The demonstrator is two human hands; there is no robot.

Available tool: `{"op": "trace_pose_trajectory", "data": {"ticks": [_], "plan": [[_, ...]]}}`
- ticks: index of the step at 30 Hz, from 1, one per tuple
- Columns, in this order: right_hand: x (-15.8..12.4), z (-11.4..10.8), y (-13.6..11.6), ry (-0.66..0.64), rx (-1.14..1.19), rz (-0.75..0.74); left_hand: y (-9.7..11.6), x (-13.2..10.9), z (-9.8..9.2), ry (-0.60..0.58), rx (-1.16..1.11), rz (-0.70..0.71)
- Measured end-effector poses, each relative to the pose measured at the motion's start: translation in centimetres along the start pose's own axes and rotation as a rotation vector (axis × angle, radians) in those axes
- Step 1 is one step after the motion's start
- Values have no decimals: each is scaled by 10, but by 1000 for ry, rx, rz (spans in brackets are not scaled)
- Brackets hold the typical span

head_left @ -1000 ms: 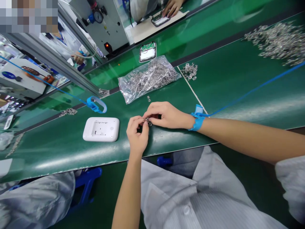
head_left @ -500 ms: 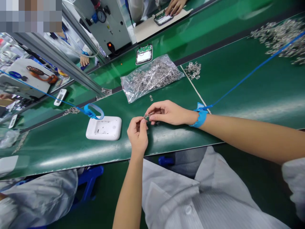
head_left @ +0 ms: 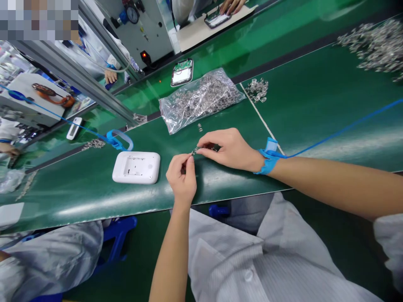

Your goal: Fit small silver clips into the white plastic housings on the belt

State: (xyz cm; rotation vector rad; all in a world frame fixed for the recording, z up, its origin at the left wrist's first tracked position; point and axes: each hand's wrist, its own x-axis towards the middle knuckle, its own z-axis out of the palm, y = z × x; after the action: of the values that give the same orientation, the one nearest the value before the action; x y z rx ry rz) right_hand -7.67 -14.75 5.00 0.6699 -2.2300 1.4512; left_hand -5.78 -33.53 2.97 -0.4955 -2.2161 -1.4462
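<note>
My left hand (head_left: 181, 176) is closed in a pinch, thumb against forefinger, on one end of a small metal spring (head_left: 194, 151). From the right, my right hand (head_left: 229, 147) pinches the other end of that spring, its fingertips almost meeting the left ones. More small metal pieces (head_left: 215, 147) show under the curled right fingers. Just beyond the hands, a few loose springs (head_left: 200, 127) lie on the green belt. A white plastic device housing (head_left: 136, 167) lies left of my left hand, its open battery compartment facing up.
Behind my hands lies a clear plastic bag (head_left: 201, 100) full of springs. A small heap (head_left: 257, 90) and a large heap (head_left: 378, 48) of springs are to the right. A blue wrist-strap cord (head_left: 343, 128) runs right from my wrist. Across the belt, a co-worker's hand (head_left: 232, 6) touches a device.
My right hand has turned slightly and its wrist has shifted a little right and down. Both hands keep their pinch on the spring. The strap cord has dropped lower.
</note>
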Motion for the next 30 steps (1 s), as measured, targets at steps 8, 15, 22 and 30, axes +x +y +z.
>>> {"op": "trace_pose_trajectory", "data": {"ticks": [8,15,22,30], "plan": [[7,0,10,-171,480,201,-1,3,1,-71,-463,-390],[4,-2,6,-130,232,110,4,0,2,-163,-326,-241],[6,-2,4,-82,254,77,-5,-6,5,14,-116,-168],[6,-2,3,-73,221,16,-2,-6,4,-36,9,-48]]}}
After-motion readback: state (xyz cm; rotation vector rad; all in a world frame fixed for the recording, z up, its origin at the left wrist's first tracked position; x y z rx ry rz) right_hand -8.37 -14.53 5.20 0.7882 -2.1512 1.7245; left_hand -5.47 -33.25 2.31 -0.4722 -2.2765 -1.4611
